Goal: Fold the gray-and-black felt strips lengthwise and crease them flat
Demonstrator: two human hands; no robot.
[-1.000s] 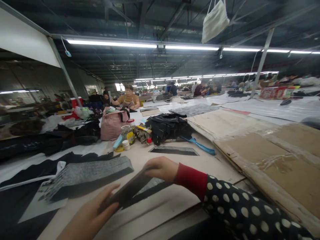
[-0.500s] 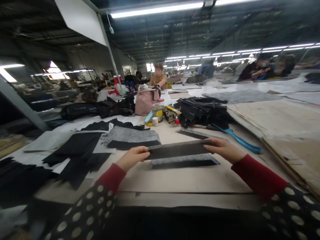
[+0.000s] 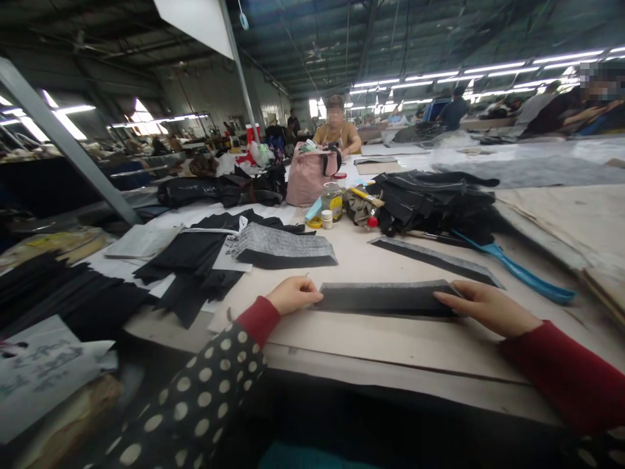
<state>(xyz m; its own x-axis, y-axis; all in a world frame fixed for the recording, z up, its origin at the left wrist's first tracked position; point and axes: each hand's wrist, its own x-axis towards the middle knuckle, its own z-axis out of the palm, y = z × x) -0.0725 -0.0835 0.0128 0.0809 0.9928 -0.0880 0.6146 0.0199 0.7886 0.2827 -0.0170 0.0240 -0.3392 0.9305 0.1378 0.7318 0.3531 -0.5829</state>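
A black fabric strip (image 3: 385, 299) with a grey upper edge lies level over the beige board (image 3: 342, 335) in front of me. My left hand (image 3: 296, 295) pinches its left end between thumb and fingers. At the right end, my right hand (image 3: 488, 306) grips it with the thumb over the front. Beyond my left hand sits a stack of grey and black strips (image 3: 288, 247). Another black strip with a grey edge (image 3: 434, 260) lies slanted behind my right hand.
Behind the strips stand a pink bag (image 3: 310, 176), a glass jar (image 3: 332, 202) and a black fabric pile (image 3: 430, 202). A blue curved tool (image 3: 532, 277) lies at right. Black cloth pieces (image 3: 68, 293) cover the left. A person (image 3: 336, 130) is across the table.
The view has turned left, shifting the scene to the right. The held strip has come down over the strip that lay beneath it, which is now hidden. Both hands keep their hold.
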